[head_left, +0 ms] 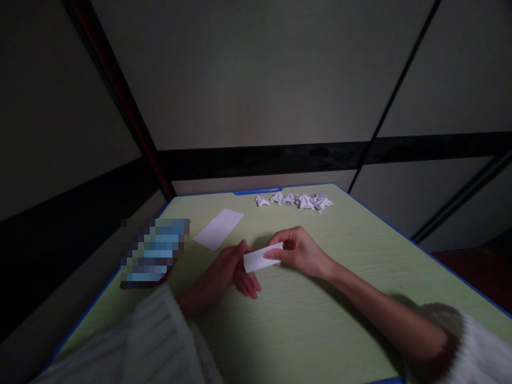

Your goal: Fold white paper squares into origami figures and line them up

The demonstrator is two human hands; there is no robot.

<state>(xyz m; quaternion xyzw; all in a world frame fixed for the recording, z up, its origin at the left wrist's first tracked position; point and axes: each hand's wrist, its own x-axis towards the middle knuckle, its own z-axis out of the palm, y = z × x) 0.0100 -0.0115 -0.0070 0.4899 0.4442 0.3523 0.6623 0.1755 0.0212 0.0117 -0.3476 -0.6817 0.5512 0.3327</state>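
Note:
A folded strip of white paper is held over the green tabletop, slightly tilted. My right hand pinches its right end, the thumb lying across the front face and the fingers behind. At the strip's left end is my left hand, partly behind the paper. Its lower fingers hang loose and apart; I see no finger clamped over the front of the strip. Whether it touches the back of the paper is hidden. Beyond my left hand, a flat white sheet lies on the table.
Several small folded white paper figures sit in a row near the far edge of the table. A blurred-out, screen-like object lies at the left edge. Behind the table rises a panelled wall with a dark band.

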